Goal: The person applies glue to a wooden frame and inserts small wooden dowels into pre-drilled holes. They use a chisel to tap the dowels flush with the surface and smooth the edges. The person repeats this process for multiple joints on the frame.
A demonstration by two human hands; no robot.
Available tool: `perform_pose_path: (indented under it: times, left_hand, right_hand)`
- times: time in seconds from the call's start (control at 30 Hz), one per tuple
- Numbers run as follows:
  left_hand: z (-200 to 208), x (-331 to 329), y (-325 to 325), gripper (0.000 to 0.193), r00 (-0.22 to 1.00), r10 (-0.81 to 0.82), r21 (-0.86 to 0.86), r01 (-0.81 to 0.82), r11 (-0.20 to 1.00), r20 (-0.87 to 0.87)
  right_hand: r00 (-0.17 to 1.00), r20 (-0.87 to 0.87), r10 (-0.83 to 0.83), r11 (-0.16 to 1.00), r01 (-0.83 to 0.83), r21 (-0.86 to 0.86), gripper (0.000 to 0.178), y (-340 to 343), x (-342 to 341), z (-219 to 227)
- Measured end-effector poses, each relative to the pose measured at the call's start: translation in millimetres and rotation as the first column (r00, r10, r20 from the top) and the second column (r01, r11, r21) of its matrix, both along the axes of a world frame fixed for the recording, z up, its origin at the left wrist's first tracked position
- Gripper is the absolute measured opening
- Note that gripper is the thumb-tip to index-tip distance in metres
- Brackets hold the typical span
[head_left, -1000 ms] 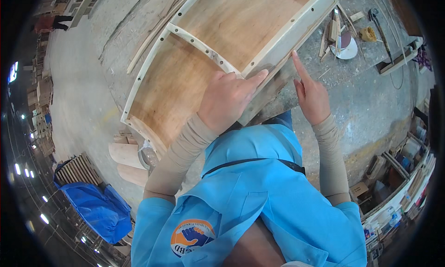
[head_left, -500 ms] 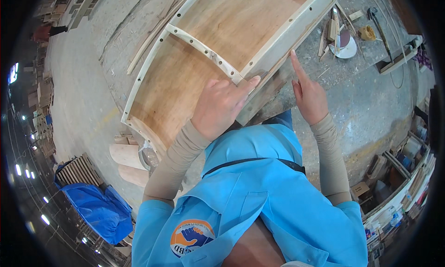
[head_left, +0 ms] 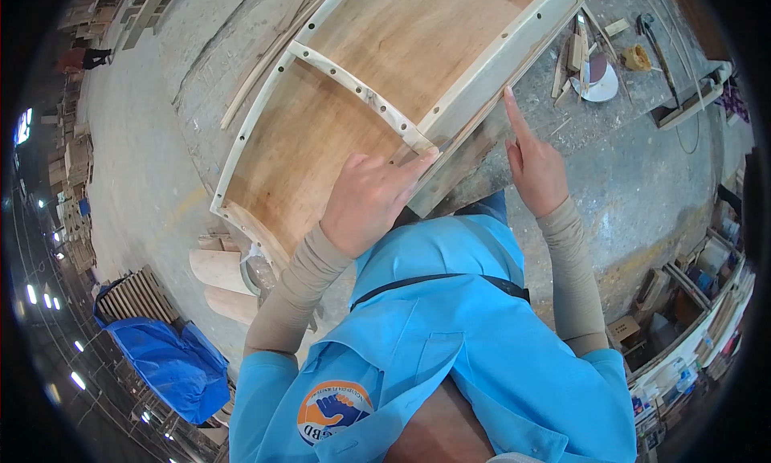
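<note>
A large curved wooden frame (head_left: 361,88) lies in front of me, its pale rails dotted with round holes and its bays backed by brown plywood panels. My left hand (head_left: 365,198) is at the near side rail, by the end of the crossbar, with its index finger stretched onto the wood and nothing held. The other fingers of that hand look bent. My right hand (head_left: 536,166) points its index finger up at the lower right edge of the frame, the tip at or against it. Its thumb stands apart, the remaining fingers are curled, and it holds nothing.
Right of the frame lie a round sanding disc (head_left: 596,79), wood offcuts (head_left: 576,52), a yellow roll (head_left: 637,57) and a dark-handled tool (head_left: 657,45). Curved wooden pieces (head_left: 218,272) rest at lower left, near a blue tarp (head_left: 165,363). A bin of scraps (head_left: 662,310) stands at right.
My left hand has drawn back slightly down and left along the side rail, uncovering more of the crossbar's end. The right hand has stayed in place.
</note>
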State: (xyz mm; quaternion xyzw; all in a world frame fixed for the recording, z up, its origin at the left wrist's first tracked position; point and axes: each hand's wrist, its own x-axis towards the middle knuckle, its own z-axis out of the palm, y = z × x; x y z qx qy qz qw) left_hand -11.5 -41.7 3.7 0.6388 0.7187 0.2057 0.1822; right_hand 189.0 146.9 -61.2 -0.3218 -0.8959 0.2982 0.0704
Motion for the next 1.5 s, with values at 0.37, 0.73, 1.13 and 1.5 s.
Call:
perform_pose_path:
  times: [0.37, 0.73, 1.13, 1.5]
  left_hand:
    - [3.2, 2.3, -7.8, 0.056, 1.000, 0.016, -0.020, -0.016, 1.000, 0.008]
    - [3.0, 1.1, -9.8, 0.056, 1.000, 0.010, -0.018, -0.009, 1.000, 0.016]
    - [2.9, 3.8, -16.2, 0.055, 1.000, 0.015, -0.020, -0.015, 1.000, 0.002]
    - [7.1, 4.7, -22.6, 0.049, 0.991, 0.104, 0.026, -0.107, 0.994, 0.083]
  right_hand:
    - [1.000, -0.010, 0.002, 1.000, -0.002, 0.003, 0.084, -1.1, -1.1, 0.2]
    - [1.000, -0.003, 0.000, 1.000, 0.000, 0.008, 0.084, -2.3, -1.1, -0.8]
    - [0.999, -0.039, 0.003, 1.000, -0.004, -0.008, 0.084, -3.5, -1.4, -5.5]
    - [1.000, -0.006, 0.028, 1.000, -0.028, -0.004, 0.083, -0.2, -1.6, 0.4]
